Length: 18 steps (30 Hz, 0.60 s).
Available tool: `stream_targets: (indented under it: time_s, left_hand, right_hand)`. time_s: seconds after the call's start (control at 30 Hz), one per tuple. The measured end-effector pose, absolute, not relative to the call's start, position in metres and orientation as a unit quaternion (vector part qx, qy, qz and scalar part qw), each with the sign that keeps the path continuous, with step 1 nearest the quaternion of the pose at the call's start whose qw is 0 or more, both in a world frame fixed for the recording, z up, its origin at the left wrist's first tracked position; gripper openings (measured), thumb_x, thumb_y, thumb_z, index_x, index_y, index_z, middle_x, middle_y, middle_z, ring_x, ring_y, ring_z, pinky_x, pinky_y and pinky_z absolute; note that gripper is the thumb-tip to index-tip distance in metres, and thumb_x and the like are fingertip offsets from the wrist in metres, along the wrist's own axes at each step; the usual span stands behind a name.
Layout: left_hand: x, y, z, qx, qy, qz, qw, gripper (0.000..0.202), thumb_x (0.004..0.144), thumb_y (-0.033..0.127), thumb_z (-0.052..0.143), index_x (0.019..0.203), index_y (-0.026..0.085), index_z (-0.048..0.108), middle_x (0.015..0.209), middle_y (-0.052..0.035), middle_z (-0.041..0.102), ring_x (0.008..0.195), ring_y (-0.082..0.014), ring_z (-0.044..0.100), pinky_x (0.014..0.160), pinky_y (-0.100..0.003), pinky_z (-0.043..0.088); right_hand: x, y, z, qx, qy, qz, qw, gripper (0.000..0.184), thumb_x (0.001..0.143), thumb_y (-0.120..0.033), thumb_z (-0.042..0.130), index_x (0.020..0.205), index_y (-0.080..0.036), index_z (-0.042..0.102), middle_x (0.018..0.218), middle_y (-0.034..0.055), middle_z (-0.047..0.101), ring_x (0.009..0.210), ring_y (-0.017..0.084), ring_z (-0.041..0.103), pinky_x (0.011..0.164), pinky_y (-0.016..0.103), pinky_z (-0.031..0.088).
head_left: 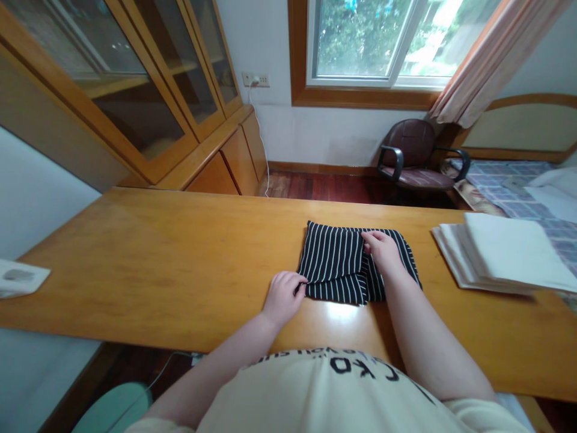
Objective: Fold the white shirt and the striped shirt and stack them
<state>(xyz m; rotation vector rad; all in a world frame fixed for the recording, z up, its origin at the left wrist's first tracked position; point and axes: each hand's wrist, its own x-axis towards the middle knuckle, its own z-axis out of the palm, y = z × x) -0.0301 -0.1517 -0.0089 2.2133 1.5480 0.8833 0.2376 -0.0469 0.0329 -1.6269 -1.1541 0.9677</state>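
Observation:
A black cloth with white stripes (333,252) lies folded on the wooden table (180,258) in front of me. Its exact kind I cannot tell. My left hand (285,294) pinches the cloth's near left corner between thumb and fingers. Farther back, my right hand (381,248) is closed on a folded edge near the cloth's middle. A flap runs along the near side, and my right wrist and forearm cover part of the cloth's right side.
White folded sheets (509,252) are stacked on the table's right. A white packet (22,279) lies at the far left. Beyond the table stand a glass-doored cabinet (180,78), an armchair (415,153) and a bed (509,186). A green stool (115,409) stands below left.

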Motion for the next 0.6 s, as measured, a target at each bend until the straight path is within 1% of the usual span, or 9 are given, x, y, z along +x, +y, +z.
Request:
stream_targets:
  time_s: [0.03,0.1,0.17,0.2,0.3,0.37,0.4,0.47,0.6]
  left_hand:
    - [-0.03,-0.152,-0.009,0.771,0.536,0.309,0.151,0.011,0.082,0.015,0.057,0.088,0.022,0.063,0.088,-0.002,0.067,0.089,-0.0188,0.057,0.083,-0.035,0.043]
    - [-0.029,-0.152,-0.009,0.778,0.528,0.304,0.155,0.012,0.082,0.014,0.057,0.088,0.022,0.063,0.088,-0.0019,0.066,0.09,-0.0188,0.057,0.084,-0.035,0.043]
    - [-0.029,-0.152,-0.009,0.788,0.519,0.29,0.16,0.012,0.082,0.014,0.056,0.087,0.022,0.063,0.088,-0.0017,0.066,0.091,-0.0191,0.057,0.085,-0.036,0.042]
    - [-0.028,-0.152,-0.009,0.792,0.517,0.281,0.162,0.011,0.082,0.015,0.056,0.088,0.023,0.063,0.089,-0.0017,0.066,0.091,-0.0194,0.056,0.086,-0.036,0.042]
    - [-0.027,-0.152,-0.01,0.799,0.515,0.258,0.169,0.012,0.083,0.022,0.059,0.094,0.023,0.063,0.093,-0.0027,0.066,0.095,-0.0209,0.056,0.088,-0.038,0.041]
    - [-0.027,-0.151,-0.009,0.801,0.517,0.248,0.173,0.021,0.081,0.029,0.063,0.101,0.023,0.063,0.096,-0.0038,0.066,0.097,-0.022,0.056,0.088,-0.039,0.041]
    - [-0.027,-0.151,-0.009,0.802,0.517,0.243,0.174,0.024,0.08,0.031,0.065,0.103,0.023,0.062,0.097,-0.0042,0.066,0.097,-0.0223,0.056,0.089,-0.04,0.041]
    - [-0.027,-0.151,-0.009,0.803,0.519,0.238,0.172,0.026,0.08,0.032,0.065,0.105,0.023,0.063,0.098,-0.0042,0.066,0.098,-0.0224,0.055,0.089,-0.04,0.041]
    - [-0.028,-0.15,-0.012,0.803,0.517,0.242,0.17,0.014,0.085,0.026,0.059,0.097,0.025,0.066,0.094,-0.0028,0.067,0.095,-0.0207,0.056,0.088,-0.039,0.041]
  right_hand:
    - [0.241,-0.049,0.031,-0.67,-0.463,0.395,0.425,0.02,0.073,-0.038,0.059,0.069,-0.019,0.06,0.05,-0.0038,0.05,0.049,0.012,0.046,0.052,0.025,0.038]
    - [0.248,-0.051,0.024,-0.71,-0.478,0.375,0.357,0.014,0.072,-0.032,0.058,0.071,-0.019,0.061,0.054,-0.0014,0.055,0.05,0.013,0.049,0.053,0.025,0.038]
    - [0.254,-0.049,0.017,-0.745,-0.504,0.331,0.287,0.012,0.073,-0.029,0.056,0.072,-0.018,0.062,0.061,0.0024,0.062,0.058,0.015,0.055,0.058,0.026,0.04]
    - [0.257,-0.048,0.014,-0.756,-0.514,0.307,0.265,0.014,0.075,-0.03,0.054,0.073,-0.018,0.063,0.067,0.0043,0.065,0.063,0.016,0.057,0.061,0.026,0.04]
    - [0.259,-0.039,0.012,-0.774,-0.521,0.25,0.259,0.031,0.083,-0.043,0.046,0.081,-0.018,0.064,0.085,0.0085,0.069,0.078,0.02,0.06,0.069,0.028,0.041]
    - [0.256,-0.029,0.016,-0.775,-0.531,0.231,0.253,0.043,0.085,-0.053,0.041,0.086,-0.017,0.065,0.09,0.0108,0.068,0.083,0.022,0.06,0.071,0.029,0.04]
    - [0.254,-0.024,0.018,-0.773,-0.539,0.232,0.242,0.045,0.084,-0.055,0.041,0.086,-0.017,0.065,0.091,0.0116,0.068,0.083,0.022,0.06,0.071,0.03,0.04]
    - [0.25,-0.014,0.02,-0.76,-0.559,0.256,0.21,0.044,0.081,-0.056,0.047,0.081,-0.016,0.066,0.085,0.0114,0.068,0.08,0.022,0.059,0.069,0.03,0.039]
    - [0.247,-0.001,0.021,-0.731,-0.583,0.31,0.173,0.035,0.071,-0.052,0.063,0.065,-0.017,0.063,0.061,0.0036,0.061,0.064,0.018,0.055,0.061,0.028,0.038]
